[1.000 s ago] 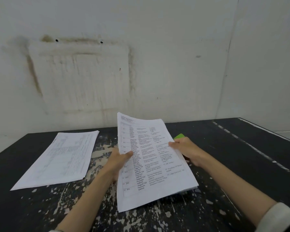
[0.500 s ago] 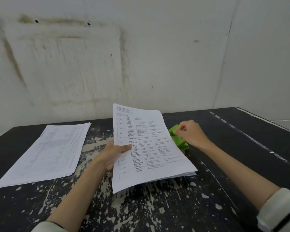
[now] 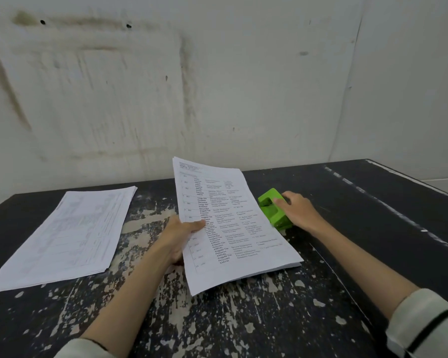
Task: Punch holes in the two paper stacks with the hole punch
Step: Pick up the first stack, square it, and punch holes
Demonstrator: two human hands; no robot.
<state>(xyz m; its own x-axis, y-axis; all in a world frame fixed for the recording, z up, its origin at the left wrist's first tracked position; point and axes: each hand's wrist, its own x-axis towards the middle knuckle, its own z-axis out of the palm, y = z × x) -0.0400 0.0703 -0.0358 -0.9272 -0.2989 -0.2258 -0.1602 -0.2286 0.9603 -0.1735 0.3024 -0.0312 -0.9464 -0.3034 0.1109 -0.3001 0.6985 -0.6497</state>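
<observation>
My left hand (image 3: pixel 177 235) grips the left edge of a printed paper stack (image 3: pixel 230 228) and holds it tilted above the table, thumb on top. Just right of that stack sits a green hole punch (image 3: pixel 272 205), partly hidden by the paper's right edge. My right hand (image 3: pixel 298 211) rests on the punch from the right, fingers curled over its top. A second paper stack (image 3: pixel 67 236) lies flat on the table at the left, untouched.
The table (image 3: pixel 243 319) is black with worn, flaking paint. A stained white wall (image 3: pixel 217 86) stands close behind it. The table's right edge (image 3: pixel 411 177) runs diagonally at the far right.
My right hand let go of the stack's right edge and moved right onto the green punch, which is now more exposed. My left hand alone keeps holding the stack.
</observation>
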